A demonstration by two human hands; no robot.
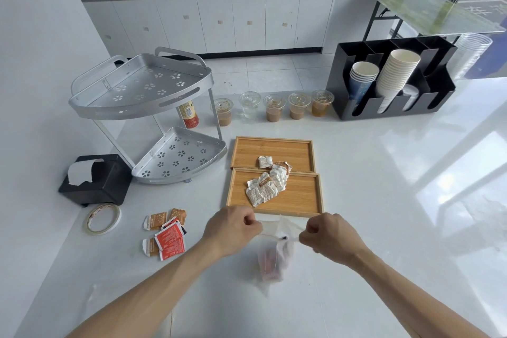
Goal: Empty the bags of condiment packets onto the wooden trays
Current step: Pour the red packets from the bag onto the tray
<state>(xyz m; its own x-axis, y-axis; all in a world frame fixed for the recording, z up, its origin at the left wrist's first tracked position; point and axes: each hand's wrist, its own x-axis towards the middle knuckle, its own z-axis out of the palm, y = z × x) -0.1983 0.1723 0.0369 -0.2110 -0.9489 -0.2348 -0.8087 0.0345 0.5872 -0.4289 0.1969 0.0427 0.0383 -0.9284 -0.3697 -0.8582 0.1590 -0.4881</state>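
Nearest us, our left hand (233,230) and right hand (327,236) are both curled closed, each pinching one side of a thin clear plastic bag (274,258) at its top, stretched between them. It hangs just short of the near wooden tray (238,195), with reddish contents blurred inside. White packets (264,186) lie across that tray and spill onto the far wooden tray (247,151). Red and orange packets (167,233) lie on the white table (384,200), left of our hands.

left hand (233,229): fingers pinched | right hand (330,236): fingers pinched, forearms converging
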